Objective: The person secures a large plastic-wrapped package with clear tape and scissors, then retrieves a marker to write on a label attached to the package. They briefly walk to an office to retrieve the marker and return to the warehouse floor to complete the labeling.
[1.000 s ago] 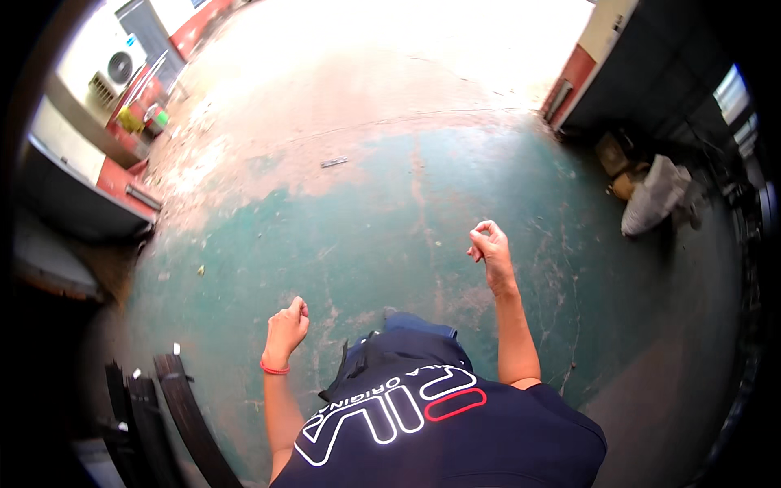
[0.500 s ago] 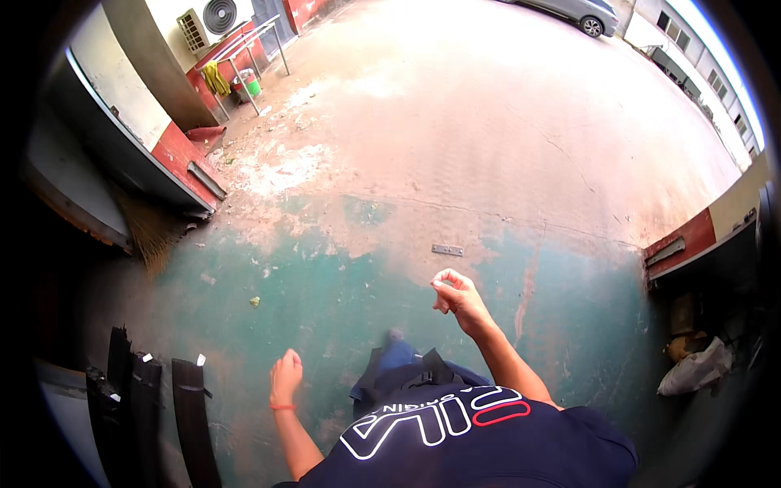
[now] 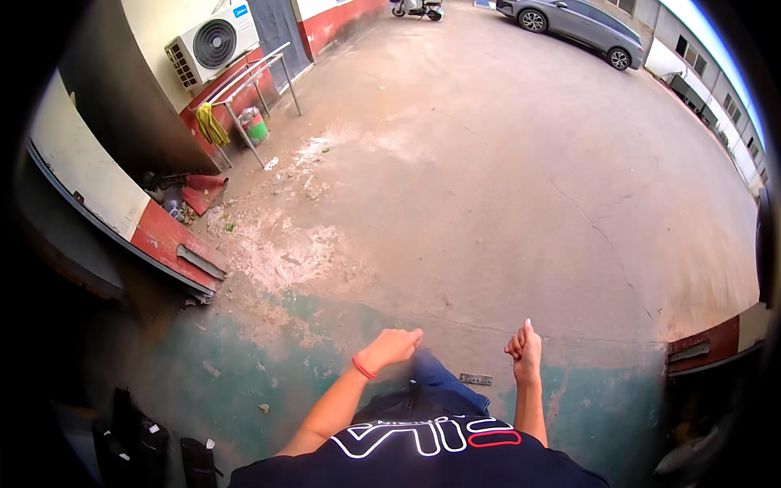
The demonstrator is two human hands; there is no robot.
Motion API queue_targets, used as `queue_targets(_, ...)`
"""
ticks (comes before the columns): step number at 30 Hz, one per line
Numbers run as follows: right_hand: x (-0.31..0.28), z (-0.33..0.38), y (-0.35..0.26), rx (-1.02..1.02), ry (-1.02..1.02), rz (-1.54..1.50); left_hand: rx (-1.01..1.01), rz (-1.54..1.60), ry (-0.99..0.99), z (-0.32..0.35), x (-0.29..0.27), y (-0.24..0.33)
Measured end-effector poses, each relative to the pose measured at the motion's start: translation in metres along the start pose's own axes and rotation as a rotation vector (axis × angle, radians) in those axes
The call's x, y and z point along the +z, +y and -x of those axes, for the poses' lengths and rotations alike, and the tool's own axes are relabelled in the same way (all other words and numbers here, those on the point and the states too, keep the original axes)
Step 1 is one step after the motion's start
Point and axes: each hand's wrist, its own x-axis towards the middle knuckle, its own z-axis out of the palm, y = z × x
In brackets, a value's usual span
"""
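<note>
My left hand point(image 3: 392, 348), with a red band point(image 3: 364, 368) around its wrist, reaches across in front of my body. Its fingers are curled closed and partly hidden behind the back of the hand; nothing shows in it. Out to the right, my right hand point(image 3: 525, 350) is raised with curled fingers and the thumb upward. No object can be made out in it. Between the hands, one leg in blue trousers point(image 3: 446, 384) steps forward. A small metal plate with holes point(image 3: 476, 379) lies on the floor near that leg, touched by neither hand.
A doorway with red-and-cream posts point(image 3: 175, 244) opens onto a concrete yard point(image 3: 455, 211). At the left stand a metal rack point(image 3: 252, 81) with a yellow cloth, a bin point(image 3: 254, 126) and an air-conditioner unit point(image 3: 213, 45). A grey car point(image 3: 578, 28) is parked far off. Dark strips point(image 3: 150, 447) stand lower left.
I have moved forward toward the yard, so the metal plate is nearer. My left hand has swung up and inward; my right hand has shifted right and turned thumb-up.
</note>
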Motion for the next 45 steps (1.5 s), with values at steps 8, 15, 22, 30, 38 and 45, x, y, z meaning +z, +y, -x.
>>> queue_targets(8, 0.300, -0.272, -0.094, 0.074, -0.603, 0.265, -0.754, 0.144, 0.254, -0.009, -0.134, -0.206)
queue_targets(15, 0.478, -0.486, -0.048, 0.296, -0.487, 0.260, -0.833, 0.202, 0.179, -0.174, -0.241, -0.418)
queue_targets(22, 0.551, -0.678, -0.129, 0.132, -0.180, 0.057, -0.129, 0.028, 0.279, -0.522, -0.540, -0.538)
queue_targets(30, 0.625, -0.997, -0.088, 0.172, 0.330, 0.039, -0.106, -0.108, 0.261, -0.777, -0.629, -0.760)
queue_targets(38, 0.976, -1.273, -0.185, 0.106, -0.389, 0.304, -0.827, 0.226, 0.044, -0.718, -0.671, -0.950)
queue_targets(45, 1.183, -1.473, -0.186, 0.086, -0.625, 0.453, -0.966, 0.341, 0.175, -0.827, -0.742, -1.165)
